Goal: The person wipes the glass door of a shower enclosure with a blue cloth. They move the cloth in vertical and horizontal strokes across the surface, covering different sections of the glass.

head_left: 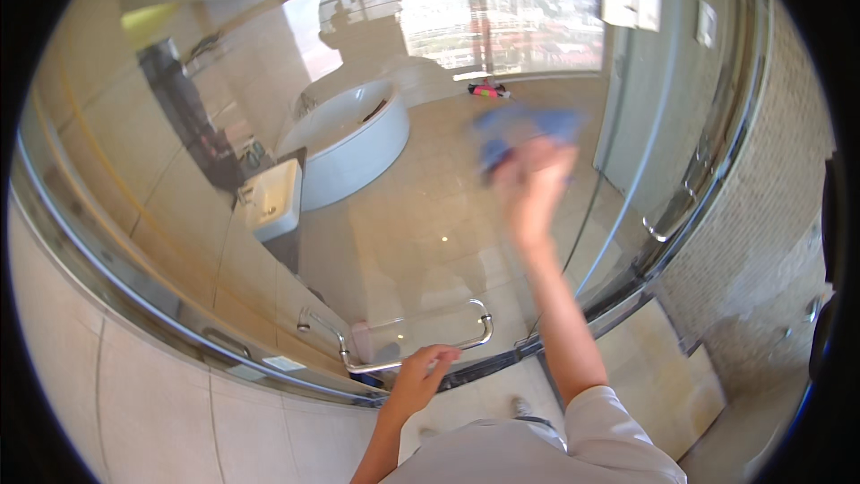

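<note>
My right arm reaches up and forward, and my right hand [530, 166], smeared by motion, holds a blue cloth [560, 124] against the glass door [403, 224]. The cloth is bunched above and around the fingers, which mostly cannot be made out. Low in front of me, my left hand [421, 381] is closed at the shiny metal door handle [385, 366], its fingers curled over the bar. The handle's bar bends at both ends where it meets the glass.
Behind the glass are a white bathtub [358, 148], a washbasin [273, 200] and a small pink-and-black item [486, 90] on the floor. A mosaic-tiled wall [761, 197] stands to my right. Another metal handle [667, 220] is on that side. A reflection of a person shows in the glass.
</note>
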`<state>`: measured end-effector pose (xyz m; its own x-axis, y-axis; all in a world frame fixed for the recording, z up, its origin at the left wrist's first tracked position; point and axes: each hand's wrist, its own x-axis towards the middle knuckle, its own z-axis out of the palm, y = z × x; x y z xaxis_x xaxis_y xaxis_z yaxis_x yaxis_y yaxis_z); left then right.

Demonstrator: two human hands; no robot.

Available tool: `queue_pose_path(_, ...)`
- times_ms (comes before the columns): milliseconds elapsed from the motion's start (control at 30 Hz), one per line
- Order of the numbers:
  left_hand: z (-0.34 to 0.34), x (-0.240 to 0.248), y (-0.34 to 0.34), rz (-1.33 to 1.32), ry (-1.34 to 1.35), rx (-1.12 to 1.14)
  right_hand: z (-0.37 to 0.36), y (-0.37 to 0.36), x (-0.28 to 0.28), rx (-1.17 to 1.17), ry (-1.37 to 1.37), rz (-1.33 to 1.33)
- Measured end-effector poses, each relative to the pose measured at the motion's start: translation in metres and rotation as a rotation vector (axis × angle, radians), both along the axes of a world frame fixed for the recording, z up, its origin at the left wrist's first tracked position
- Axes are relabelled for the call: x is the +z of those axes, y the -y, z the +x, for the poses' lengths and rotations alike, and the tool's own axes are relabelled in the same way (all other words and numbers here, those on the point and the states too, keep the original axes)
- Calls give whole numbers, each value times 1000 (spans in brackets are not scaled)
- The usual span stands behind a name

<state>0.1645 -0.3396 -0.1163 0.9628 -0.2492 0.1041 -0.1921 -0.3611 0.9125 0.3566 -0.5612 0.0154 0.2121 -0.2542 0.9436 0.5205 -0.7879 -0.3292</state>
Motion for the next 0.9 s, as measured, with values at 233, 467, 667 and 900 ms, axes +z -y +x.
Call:
queue_pose_path(233,16,51,101,87,91,-91,10,115,-57,11,-53,23)
queue_pose_path(467,-1,2,125,-27,-1,-17,8,96,5,83,-1,76)
queue_pose_path(667,-17,38,65,-33,60,192,-29,-8,-32,399,-140,-239)
queue_pose_path(900,-69,-15,-70,-276,17,650,8,38,3,-229,0,343)
